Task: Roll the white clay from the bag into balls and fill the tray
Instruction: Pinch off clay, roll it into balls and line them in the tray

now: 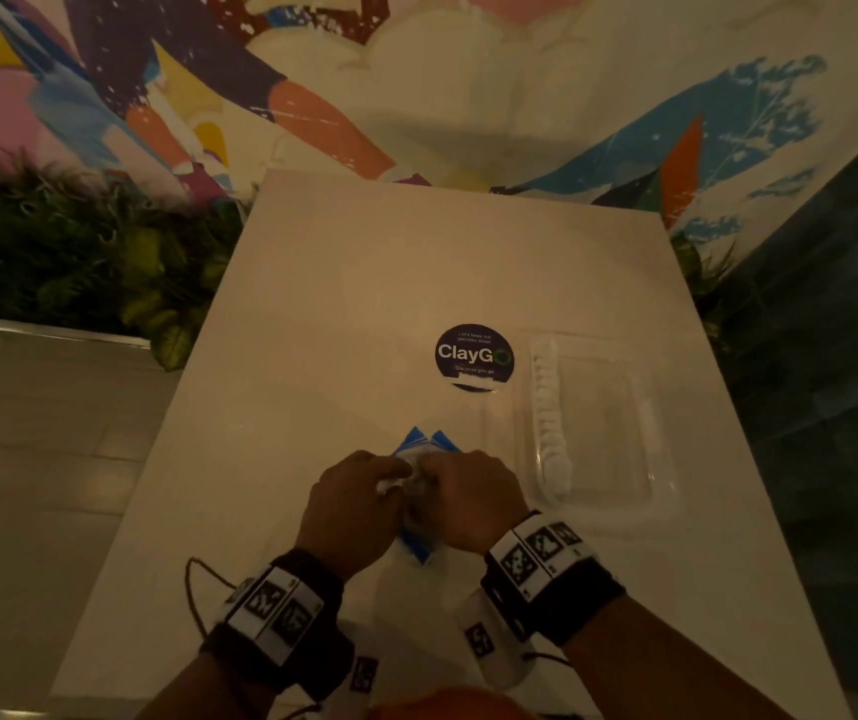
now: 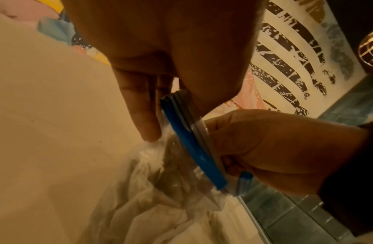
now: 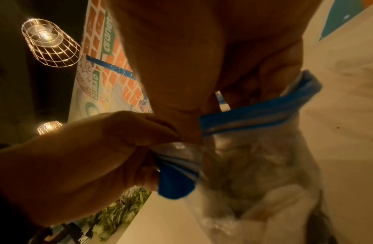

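Here, low centre of the head view, both hands meet over a clear zip bag [image 1: 419, 449] with a blue closure strip, lying on the white tabletop [image 1: 343, 283]. The left hand [image 1: 351, 504] sits just left of the right hand [image 1: 473, 498]; knuckles nearly touch.

Left wrist view: the left hand [image 2: 160, 54] fills the upper centre, fingers [image 2: 139, 107] pointing down onto crinkled plastic, thumb side against the blue strip [image 2: 194, 145]. Grip: pinching the bag's mouth edge. The right hand [image 2: 271, 148] comes in from the right of that frame, fingers curled around the strip.

Right wrist view: the right hand [image 3: 212, 57] takes the upper centre, fingers folded over the blue strip [image 3: 254, 115]; grip closed on the bag's rim. The left hand [image 3: 81, 156] enters from the lower left, thumb and finger nipping the other lip of the bag [image 3: 254, 173]. The mouth looks parted between the two holds. White clay [image 3: 285, 206] shows pale and blurred through the plastic at lower right.

Right of centre in the head view: a clear plastic tray [image 1: 619, 423] on the tabletop, well apart from the hands. A single column of white clay balls [image 1: 549, 418] runs along its left wall; count unclear.

Just left of the tray's far end, a round dark "ClayGo" sticker [image 1: 473, 357].

Wrists carry black bands with printed marker tags.

Green foliage at left edge, painted mural across the top.
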Demonstrator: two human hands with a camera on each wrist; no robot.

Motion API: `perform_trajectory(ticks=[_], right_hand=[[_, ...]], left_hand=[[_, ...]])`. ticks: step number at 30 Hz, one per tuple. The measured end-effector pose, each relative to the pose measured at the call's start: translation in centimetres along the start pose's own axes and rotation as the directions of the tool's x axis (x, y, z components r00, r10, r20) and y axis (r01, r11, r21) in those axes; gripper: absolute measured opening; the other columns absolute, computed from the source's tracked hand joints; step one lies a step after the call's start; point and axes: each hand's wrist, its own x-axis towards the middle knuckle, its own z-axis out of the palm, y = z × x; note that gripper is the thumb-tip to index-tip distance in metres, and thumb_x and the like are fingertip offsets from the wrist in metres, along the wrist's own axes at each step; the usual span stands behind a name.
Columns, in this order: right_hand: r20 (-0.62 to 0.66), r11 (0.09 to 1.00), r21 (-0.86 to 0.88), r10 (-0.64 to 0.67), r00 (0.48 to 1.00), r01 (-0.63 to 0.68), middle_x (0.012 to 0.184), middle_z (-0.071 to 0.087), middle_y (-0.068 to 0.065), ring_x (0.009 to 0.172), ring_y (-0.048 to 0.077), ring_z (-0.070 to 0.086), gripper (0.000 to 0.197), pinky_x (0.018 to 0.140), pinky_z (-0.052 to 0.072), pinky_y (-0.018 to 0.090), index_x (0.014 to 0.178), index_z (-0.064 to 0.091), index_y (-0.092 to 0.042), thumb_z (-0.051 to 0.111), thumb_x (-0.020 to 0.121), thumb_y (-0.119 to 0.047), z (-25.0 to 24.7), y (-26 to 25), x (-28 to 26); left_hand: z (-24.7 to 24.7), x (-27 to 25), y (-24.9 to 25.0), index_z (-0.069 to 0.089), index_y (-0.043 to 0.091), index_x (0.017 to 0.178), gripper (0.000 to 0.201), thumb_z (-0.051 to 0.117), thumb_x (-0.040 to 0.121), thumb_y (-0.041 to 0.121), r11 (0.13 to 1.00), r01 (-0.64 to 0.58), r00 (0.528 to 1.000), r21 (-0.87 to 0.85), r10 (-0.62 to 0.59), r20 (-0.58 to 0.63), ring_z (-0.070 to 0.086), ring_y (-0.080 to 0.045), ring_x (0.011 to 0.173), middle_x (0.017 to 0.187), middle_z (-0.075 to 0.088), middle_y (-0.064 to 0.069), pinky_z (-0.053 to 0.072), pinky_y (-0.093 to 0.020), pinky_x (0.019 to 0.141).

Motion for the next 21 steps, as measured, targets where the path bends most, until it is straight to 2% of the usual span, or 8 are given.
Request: perform_trajectory(ticks=[2,6,8,10,14,16,18,21], right_hand=[[-0.022,1.0,0.012,-0.002,1.0,0.002,0.097,0.068,-0.002,0.087,0.018,0.064,0.034,0.068,0.041,0.025,0.104,0.063,-0.025,0.058,0.084,-0.052,0.2,-0.5,0.1],[-0.053,0.998,0.044,0.036,0.998,-0.034,0.097,0.068,-0.001,0.086,0.019,0.064,0.026,0.068,0.043,0.026,0.098,0.067,-0.022,0.054,0.088,-0.043,1.0,-0.4,0.3],[-0.02,0.99,0.119,0.072,0.997,-0.07,0.086,0.065,-0.003,0.08,0.019,0.063,0.022,0.065,0.045,0.026,0.092,0.069,-0.023,0.055,0.087,-0.039,1.3,0.1,0.4],[-0.001,0.969,0.227,0.103,0.995,-0.1,0.077,0.063,-0.006,0.074,0.017,0.062,0.016,0.061,0.047,0.027,0.087,0.071,-0.025,0.061,0.082,-0.036,1.2,0.7,0.5],[0.006,0.926,0.366,0.096,0.995,-0.092,0.078,0.066,-0.008,0.075,0.013,0.061,0.011,0.07,0.052,0.031,0.085,0.071,-0.026,0.065,0.079,-0.032,0.6,1.8,0.5],[0.016,0.911,0.406,0.077,0.997,-0.077,0.066,0.059,-0.01,0.068,0.012,0.057,0.007,0.069,0.052,0.035,0.073,0.068,-0.029,0.066,0.079,-0.027,0.3,2.3,0.4],[0.012,0.892,0.443,0.09,0.996,-0.086,0.06,0.058,-0.005,0.062,0.015,0.057,0.016,0.068,0.053,0.04,0.061,0.063,-0.024,0.068,0.077,-0.023,0.0,2.7,0.3],[0.018,0.849,0.511,0.147,0.989,-0.136,0.07,0.067,0.0,0.07,0.018,0.064,0.01,0.07,0.057,0.039,0.072,0.068,-0.018,0.073,0.073,-0.027,-0.2,3.1,0.2]], left_hand=[[-0.1,0.0,-0.1,0.068,0.021,0.11,0.041,0.042,0.081,0.034,1.0,0.023,0.999,-0.011,-0.023,0.022,0.061,-0.022,0.096,0.112,0.064,-0.004,0.049,-0.032,0.085],[0.0,0.0,-0.3,0.067,0.021,0.112,0.031,0.047,0.088,0.022,0.999,0.02,1.0,-0.032,-0.019,0.019,0.06,-0.022,0.099,0.114,0.063,-0.004,0.048,-0.033,0.088],[0.1,0.0,-0.4,0.067,0.021,0.112,0.028,0.053,0.089,0.014,0.999,0.011,1.0,-0.048,-0.01,0.02,0.059,-0.021,0.101,0.117,0.062,-0.003,0.048,-0.03,0.089],[0.2,0.0,-0.5,0.067,0.022,0.111,0.026,0.054,0.089,0.014,0.998,0.0,1.0,-0.058,0.001,0.025,0.058,-0.019,0.103,0.12,0.061,-0.001,0.046,-0.026,0.088],[0.3,0.2,-0.5,0.065,0.022,0.113,0.025,0.057,0.089,0.02,0.997,-0.02,0.999,-0.074,0.023,0.034,0.057,-0.018,0.106,0.124,0.059,0.001,0.042,-0.02,0.086],[0.2,0.3,-0.3,0.065,0.022,0.113,0.026,0.058,0.089,0.02,0.996,-0.034,0.999,-0.082,0.037,0.039,0.057,-0.018,0.106,0.124,0.059,0.0,0.043,-0.022,0.088],[0.2,0.4,-0.2,0.065,0.02,0.114,0.026,0.057,0.089,0.021,0.995,-0.063,0.997,-0.079,0.066,0.032,0.058,-0.018,0.105,0.122,0.06,-0.001,0.043,-0.023,0.087],[0.2,0.4,-0.3,0.064,0.019,0.116,0.028,0.059,0.088,0.02,0.992,-0.08,0.996,-0.093,0.083,0.023,0.057,-0.016,0.103,0.122,0.06,-0.001,0.039,-0.018,0.082]])
